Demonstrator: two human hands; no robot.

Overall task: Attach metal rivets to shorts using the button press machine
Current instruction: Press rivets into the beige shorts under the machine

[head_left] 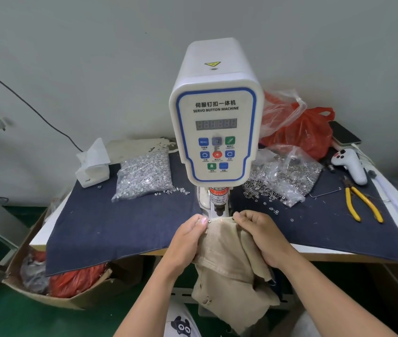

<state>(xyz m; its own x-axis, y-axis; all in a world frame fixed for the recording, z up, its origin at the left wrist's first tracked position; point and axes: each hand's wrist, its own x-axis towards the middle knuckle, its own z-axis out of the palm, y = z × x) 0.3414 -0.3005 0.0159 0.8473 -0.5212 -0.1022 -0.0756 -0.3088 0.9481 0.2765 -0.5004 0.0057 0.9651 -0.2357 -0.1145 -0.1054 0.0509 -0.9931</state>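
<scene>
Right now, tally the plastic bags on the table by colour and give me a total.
Clear bags of metal parts: 2, one left of the machine and one right of it.
Empty-looking clear bag: 1.
Red bag: 1.
Total: 4.

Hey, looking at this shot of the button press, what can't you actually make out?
Head view only:
- Lower die: hidden behind the beige shorts and the fingers.
- Display digits: too blurred to read.
- Small labels under the panel buttons: too small.
- Cardboard box contents: partly hidden under the table.
</scene>
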